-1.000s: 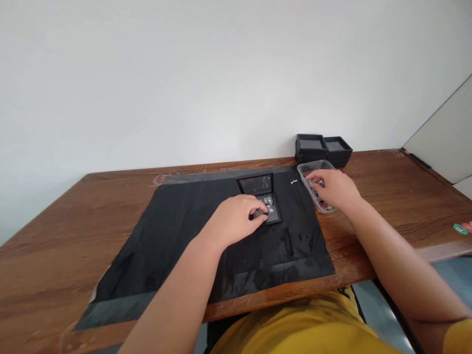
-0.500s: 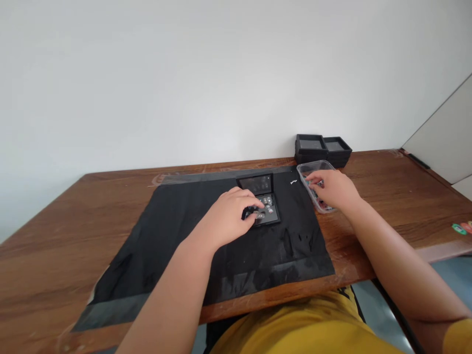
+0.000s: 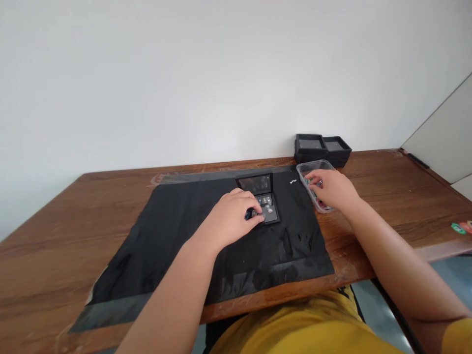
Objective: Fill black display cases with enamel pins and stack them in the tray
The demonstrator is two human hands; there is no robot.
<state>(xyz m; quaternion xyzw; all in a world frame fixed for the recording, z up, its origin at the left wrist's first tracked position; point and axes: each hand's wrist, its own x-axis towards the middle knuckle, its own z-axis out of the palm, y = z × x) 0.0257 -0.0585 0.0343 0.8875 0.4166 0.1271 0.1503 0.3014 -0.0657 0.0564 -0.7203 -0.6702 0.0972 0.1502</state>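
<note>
A small black case [image 3: 278, 211] lies with its lid [image 3: 254, 184] raised, and several tiny shiny pieces [image 3: 268, 200] sit in its grey inside. My left hand [image 3: 236, 211] covers the case's left side. Its thumb and index finger are pinched close together over the pieces; whatever is between the tips is too small to make out. To the right, my right hand [image 3: 334, 188] reaches into a clear plastic tub [image 3: 301, 168] holding small colourful bits. Its fingers are drawn together near the bits at the tub's left side, and what they grip is partly hidden.
Under the case a black mat [image 3: 177, 231] is taped to the wooden table [image 3: 383, 182]. Stacked black cases [image 3: 311, 142] stand behind the tub, against the white wall. A small white scrap [image 3: 293, 181] lies on the mat, and colourful round pieces [image 3: 458, 228] lie far right.
My left thumb has moved right and closed toward the index finger over the pieces in the case. My right hand stays in the tub with hardly any movement.
</note>
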